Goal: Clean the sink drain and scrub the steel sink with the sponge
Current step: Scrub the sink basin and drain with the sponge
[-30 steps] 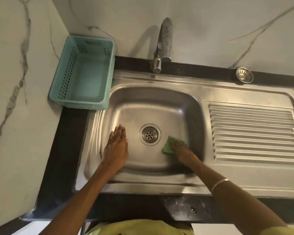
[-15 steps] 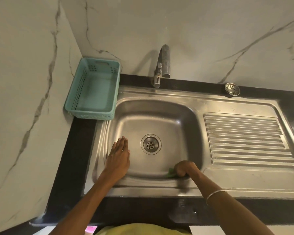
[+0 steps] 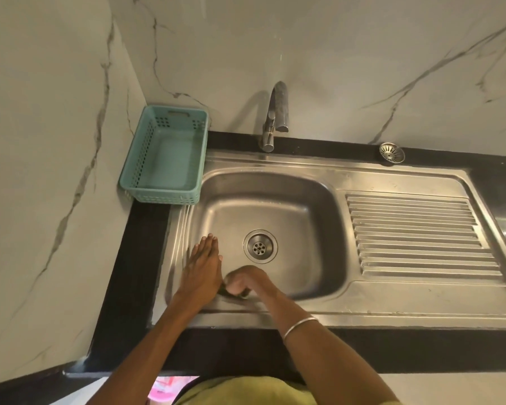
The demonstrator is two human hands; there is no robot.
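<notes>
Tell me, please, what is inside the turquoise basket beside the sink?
The turquoise basket looks empty: only its plain floor and perforated walls show. The strip of floor just behind its near wall is hidden from this view, so something small and flat there cannot be excluded.

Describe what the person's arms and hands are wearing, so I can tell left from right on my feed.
Both forearms are bare, with no gloves on the left hand or the right hand. The right wrist carries a thin silver bangle; the left wrist shows nothing. A yellow-green garment shows at the bottom edge.
</notes>
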